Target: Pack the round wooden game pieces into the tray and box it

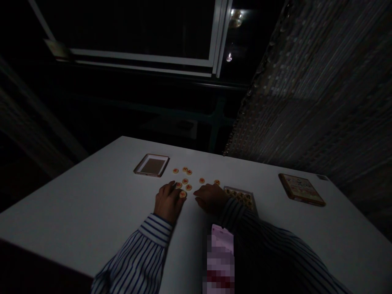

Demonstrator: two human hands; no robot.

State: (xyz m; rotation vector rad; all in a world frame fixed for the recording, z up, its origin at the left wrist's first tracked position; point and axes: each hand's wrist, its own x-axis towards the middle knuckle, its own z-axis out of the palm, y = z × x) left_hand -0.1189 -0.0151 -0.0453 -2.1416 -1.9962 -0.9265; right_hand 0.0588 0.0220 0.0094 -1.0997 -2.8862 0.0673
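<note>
Several small round wooden pieces with red marks lie scattered on a white table. My left hand rests on the table with its fingers stretched forward, the fingertips touching the nearest pieces. My right hand lies knuckles up just to the right of them, its fingers curled down onto the table. What is under those fingers is hidden. Both arms wear striped sleeves. A tray holding more round pieces sits right behind my right wrist.
An open shallow box lies at the back left of the pieces. A flat box lid with a picture lies at the right. A pink blurred card hangs near my chest. The room is dark; a window frame and a beaded curtain stand behind.
</note>
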